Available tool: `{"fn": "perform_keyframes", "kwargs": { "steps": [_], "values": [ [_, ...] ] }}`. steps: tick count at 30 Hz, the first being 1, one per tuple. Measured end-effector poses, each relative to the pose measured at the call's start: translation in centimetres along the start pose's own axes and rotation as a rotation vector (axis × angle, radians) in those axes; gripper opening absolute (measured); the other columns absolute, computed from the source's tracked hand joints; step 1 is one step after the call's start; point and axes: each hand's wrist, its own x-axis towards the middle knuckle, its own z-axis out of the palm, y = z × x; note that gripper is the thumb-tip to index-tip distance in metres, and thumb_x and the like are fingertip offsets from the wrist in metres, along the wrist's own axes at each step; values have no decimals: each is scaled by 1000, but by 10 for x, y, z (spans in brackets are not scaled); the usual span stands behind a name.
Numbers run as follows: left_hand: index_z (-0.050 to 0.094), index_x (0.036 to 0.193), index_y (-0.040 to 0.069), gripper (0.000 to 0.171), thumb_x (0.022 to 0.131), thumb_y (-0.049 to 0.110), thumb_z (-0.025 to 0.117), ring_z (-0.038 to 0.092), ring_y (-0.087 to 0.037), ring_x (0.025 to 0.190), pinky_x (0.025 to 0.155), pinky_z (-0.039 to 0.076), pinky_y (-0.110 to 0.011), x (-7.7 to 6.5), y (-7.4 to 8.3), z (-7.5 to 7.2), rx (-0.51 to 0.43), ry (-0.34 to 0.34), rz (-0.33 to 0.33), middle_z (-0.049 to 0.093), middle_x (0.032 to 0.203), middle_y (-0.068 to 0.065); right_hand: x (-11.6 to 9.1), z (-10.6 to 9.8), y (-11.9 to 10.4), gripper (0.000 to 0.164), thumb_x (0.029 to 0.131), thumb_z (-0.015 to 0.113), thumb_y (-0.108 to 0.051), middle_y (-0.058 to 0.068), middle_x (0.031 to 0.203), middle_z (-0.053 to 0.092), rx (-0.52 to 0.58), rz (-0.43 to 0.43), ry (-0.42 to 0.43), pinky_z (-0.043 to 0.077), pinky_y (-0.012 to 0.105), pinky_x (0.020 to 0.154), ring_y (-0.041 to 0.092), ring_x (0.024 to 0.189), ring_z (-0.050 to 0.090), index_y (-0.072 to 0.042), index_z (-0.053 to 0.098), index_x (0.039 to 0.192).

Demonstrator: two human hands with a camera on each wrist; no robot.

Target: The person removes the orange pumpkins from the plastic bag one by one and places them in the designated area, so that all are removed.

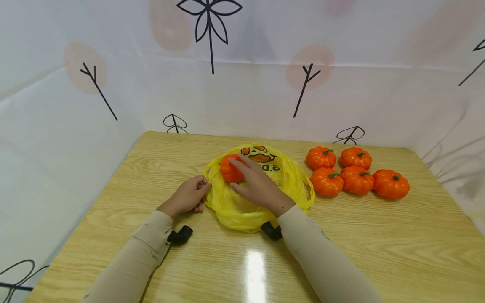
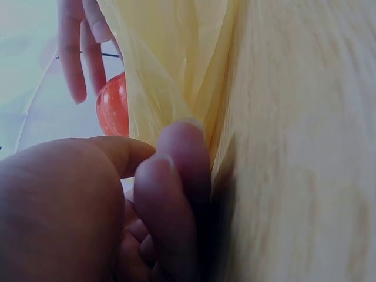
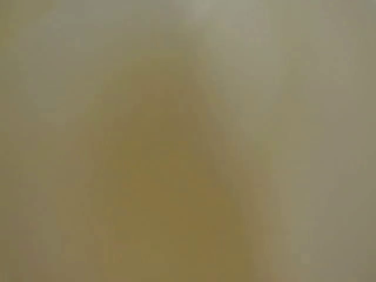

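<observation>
A yellow plastic bag point(image 1: 240, 221) with a printed cartoon face lies spread on the table, its mouth toward me. Inside its left part sits one orange toy pumpkin point(image 1: 230, 169). My left hand point(image 1: 188, 195) pinches the bag's left edge between thumb and fingers; the left wrist view shows the thin film point(image 2: 164, 64) at the fingertips. Over the bag, my right hand point(image 1: 261, 186) has its fingers extended and spread beside the pumpkin. In the left wrist view those fingers point(image 2: 71, 53) hang straight, apart from the pumpkin point(image 2: 113, 107). The right wrist view is only a yellowish blur.
Several more orange toy pumpkins point(image 1: 357, 180) with green stems stand grouped in two rows right of the bag. The wooden table point(image 1: 212, 269) ends at a white patterned cloth point(image 1: 242, 101) behind. Black wrist-worn pieces point(image 1: 180, 235) jut from both sleeves.
</observation>
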Motion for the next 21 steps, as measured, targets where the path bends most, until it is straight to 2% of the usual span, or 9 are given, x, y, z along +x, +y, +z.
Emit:
{"fn": "perform_keyframes", "kwargs": {
  "steps": [10,21],
  "values": [
    [54,103,7,27,108,33,47,58,-17,45,47,53,-32,0,1,1,-4,-3,-1,57,71,-7,5,5,-1,74,96,69,-27,7,167,21,-30,0,-7,32,52,120,35,151,27,-20,30,158],
    [55,102,8,27,107,34,48,59,-17,45,46,54,-33,1,-2,1,11,7,7,58,72,-7,6,6,-1,69,95,71,-26,13,158,31,-107,-11,40,42,47,114,36,141,42,-16,38,154]
  ]
}}
